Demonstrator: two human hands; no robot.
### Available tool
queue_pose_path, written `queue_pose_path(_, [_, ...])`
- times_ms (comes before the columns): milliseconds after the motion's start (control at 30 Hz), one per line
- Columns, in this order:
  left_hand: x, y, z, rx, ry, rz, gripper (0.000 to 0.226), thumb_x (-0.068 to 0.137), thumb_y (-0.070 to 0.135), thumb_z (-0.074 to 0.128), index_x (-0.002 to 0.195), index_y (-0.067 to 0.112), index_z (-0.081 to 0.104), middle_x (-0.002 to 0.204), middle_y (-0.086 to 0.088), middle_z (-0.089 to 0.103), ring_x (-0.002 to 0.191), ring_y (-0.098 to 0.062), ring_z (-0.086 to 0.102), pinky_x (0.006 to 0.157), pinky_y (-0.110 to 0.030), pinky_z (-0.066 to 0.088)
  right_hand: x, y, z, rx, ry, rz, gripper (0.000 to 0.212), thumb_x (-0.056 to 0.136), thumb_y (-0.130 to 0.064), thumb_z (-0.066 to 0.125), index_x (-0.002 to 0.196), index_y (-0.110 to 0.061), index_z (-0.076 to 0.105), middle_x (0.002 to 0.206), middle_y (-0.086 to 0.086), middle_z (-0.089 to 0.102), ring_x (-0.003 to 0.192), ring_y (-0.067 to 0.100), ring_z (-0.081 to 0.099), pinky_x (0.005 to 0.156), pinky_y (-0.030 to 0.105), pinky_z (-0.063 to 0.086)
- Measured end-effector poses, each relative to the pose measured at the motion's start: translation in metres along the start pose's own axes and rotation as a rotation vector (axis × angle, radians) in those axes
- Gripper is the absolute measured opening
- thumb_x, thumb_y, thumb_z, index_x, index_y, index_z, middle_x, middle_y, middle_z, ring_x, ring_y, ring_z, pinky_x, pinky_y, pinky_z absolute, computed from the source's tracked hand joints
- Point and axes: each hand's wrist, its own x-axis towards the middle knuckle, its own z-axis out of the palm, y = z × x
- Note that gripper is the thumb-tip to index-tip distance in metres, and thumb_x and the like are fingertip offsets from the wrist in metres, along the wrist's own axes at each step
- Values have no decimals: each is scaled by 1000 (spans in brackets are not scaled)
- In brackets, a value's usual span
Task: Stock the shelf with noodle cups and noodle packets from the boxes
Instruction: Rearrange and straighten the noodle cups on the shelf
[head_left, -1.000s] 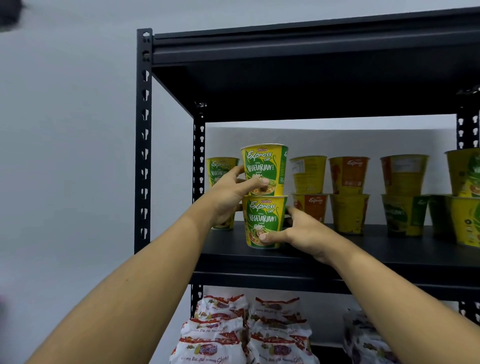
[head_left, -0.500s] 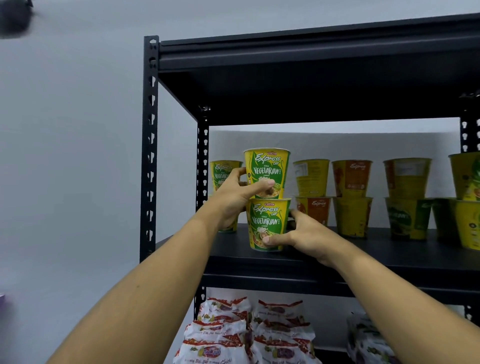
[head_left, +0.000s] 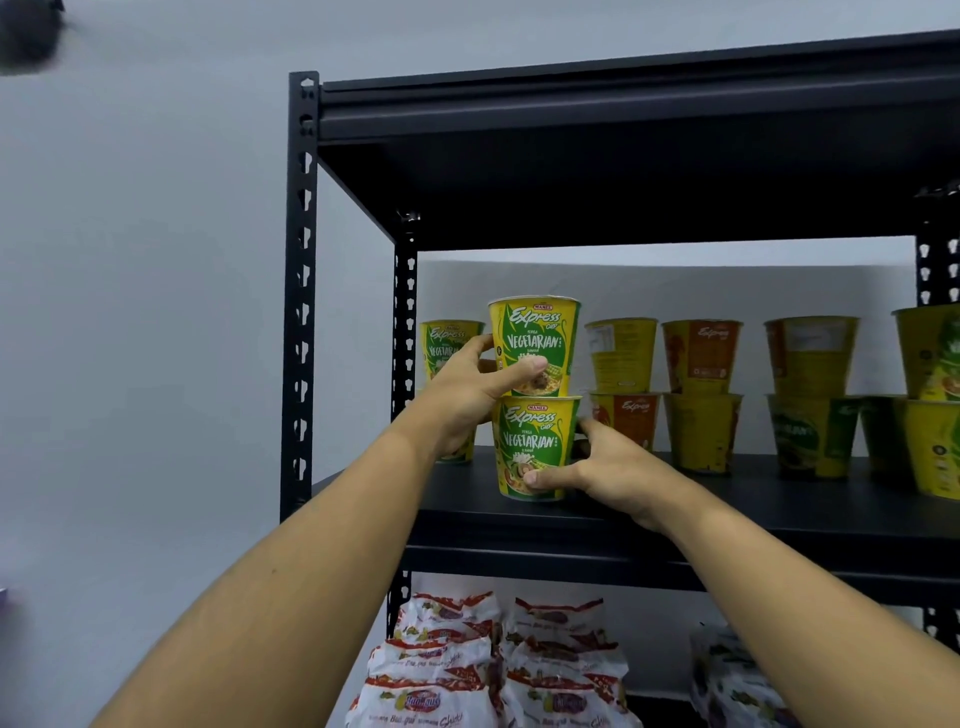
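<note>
Left hand (head_left: 462, 395), right hand (head_left: 608, 467) unmoved gripping stack (head_left: 537, 441) — cups (head_left: 621, 356) flanking, packets (head_left: 561, 654) below.

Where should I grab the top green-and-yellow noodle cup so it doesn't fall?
Probably round its middle, from the open front. The top green-and-yellow paper noodle cup stands upright on a matching lower cup and tapers downward, so a hand wraps it well, as the left hand shows.

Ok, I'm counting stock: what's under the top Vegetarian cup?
A second Vegetarian cup, standing on the shelf, gripped by the right hand. Its lid is hidden by the top cup.
</note>
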Motion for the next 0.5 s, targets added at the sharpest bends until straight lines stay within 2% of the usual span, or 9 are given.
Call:
queue_pose_path(133, [1, -3, -1, -4, 1, 4, 68, 83, 36, 85, 140, 22, 51, 122, -4, 72, 103, -19, 75, 89, -40, 57, 1, 1, -1, 1, 6, -3, 79, 68, -27, 94, 133, -31, 51, 121, -9, 67, 106, 7, 62, 78, 23, 46])
queue_pose_path(233, [-2, -8, -6, 42, -9, -11, 84, 82, 48, 82, 151, 24, 40, 134, -4, 65, 115, -20, 69, 95, -40, 54, 1, 1, -1, 8, 1, -5, 77, 68, -28, 94, 131, -32, 51, 121, -10, 67, 106, 7, 61, 78, 23, 46])
queue_pose_path(300, [-11, -15, -13, 165, -26, -21, 98, 79, 63, 78, 157, 27, 32, 143, -2, 56, 127, -20, 59, 105, -44, 47, 0, 1, -1, 13, -2, -9, 73, 69, -26, 94, 128, -33, 51, 119, -10, 67, 104, 5, 62, 78, 23, 46])
queue_pose_path(367, [-23, -25, -23, 311, -87, -35, 101, 77, 71, 72, 159, 29, 30, 147, 1, 51, 132, -18, 52, 108, -42, 45, 0, 0, -1, 11, 1, -10, 71, 69, -25, 93, 127, -32, 52, 118, -10, 68, 102, 6, 63, 78, 23, 47])
queue_pose_path(500, [-35, -45, -42, 590, -286, -95, 100, 70, 84, 71, 153, 38, 41, 150, 11, 51, 136, -11, 49, 117, -44, 41, 0, -1, 1, 9, 12, -7, 76, 71, -26, 92, 134, -28, 50, 111, -14, 65, 97, 2, 60, 73, 21, 44])
